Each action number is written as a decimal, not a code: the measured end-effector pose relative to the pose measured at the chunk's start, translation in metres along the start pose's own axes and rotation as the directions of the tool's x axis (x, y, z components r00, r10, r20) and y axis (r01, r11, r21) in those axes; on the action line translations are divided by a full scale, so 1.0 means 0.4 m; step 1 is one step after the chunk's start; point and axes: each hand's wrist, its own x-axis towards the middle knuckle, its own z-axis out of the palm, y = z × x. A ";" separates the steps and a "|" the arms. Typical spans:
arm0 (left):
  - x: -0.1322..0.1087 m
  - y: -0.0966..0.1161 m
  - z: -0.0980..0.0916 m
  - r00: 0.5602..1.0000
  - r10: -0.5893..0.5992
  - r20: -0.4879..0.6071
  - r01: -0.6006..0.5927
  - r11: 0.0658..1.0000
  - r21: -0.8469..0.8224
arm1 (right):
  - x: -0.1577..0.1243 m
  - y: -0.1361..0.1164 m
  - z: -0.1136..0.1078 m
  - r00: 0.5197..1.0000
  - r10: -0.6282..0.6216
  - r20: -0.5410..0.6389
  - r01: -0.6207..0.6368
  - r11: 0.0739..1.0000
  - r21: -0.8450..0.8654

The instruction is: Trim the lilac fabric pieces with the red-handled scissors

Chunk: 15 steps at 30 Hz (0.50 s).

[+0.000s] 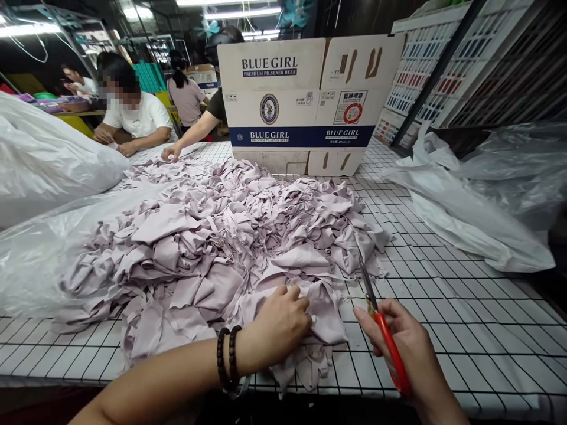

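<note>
A big heap of pale mauve fabric pieces (248, 230) covers the middle of the table. My left hand (279, 321), with dark bead bracelets (228, 357) at the wrist, rests at the near side of the heap. Its fingers curl closed on a mauve fabric piece (325, 310); the fingertips are partly hidden. To the right, my right hand (405, 345) is closed around red-handled scissors (386, 337). Their narrow metal blades point away from me towards the heap's right edge, and look nearly closed.
Behind the heap stands a white and blue beer carton (305, 112). Plastic bags lie at left (48, 159) and right (469, 206) on the grid-patterned tabletop (447, 307). Across the table, a co-worker's hand (172, 152) touches the far fabric; another person (137, 115) sits at far left.
</note>
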 end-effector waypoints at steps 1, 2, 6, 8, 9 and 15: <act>0.004 -0.007 -0.007 1.000 0.019 0.020 -0.019 1.000 -0.017 | -0.002 0.002 -0.008 1.000 0.005 -0.010 -0.005 1.000 -0.007; 0.005 -0.015 -0.019 0.999 0.022 0.032 -0.019 0.996 -0.089 | -0.002 0.005 -0.019 1.000 0.021 -0.021 -0.022 1.000 -0.010; 0.002 -0.056 -0.078 0.970 -0.153 0.189 0.243 0.559 -0.793 | 0.004 0.034 -0.055 0.994 0.108 -0.024 -0.107 0.993 0.043; 0.007 -0.073 -0.093 0.900 -0.286 0.328 0.348 0.022 -0.937 | 0.011 0.050 -0.052 0.997 0.070 0.036 -0.074 0.991 0.115; 0.012 -0.080 -0.094 0.855 -0.340 0.392 0.340 -0.203 -0.918 | 0.016 0.056 -0.043 0.996 0.037 0.077 -0.048 0.987 0.152; 0.034 -0.095 -0.071 0.747 -0.313 0.586 0.321 -0.602 -0.731 | 0.065 0.054 0.074 0.979 -0.067 0.192 0.004 0.950 0.311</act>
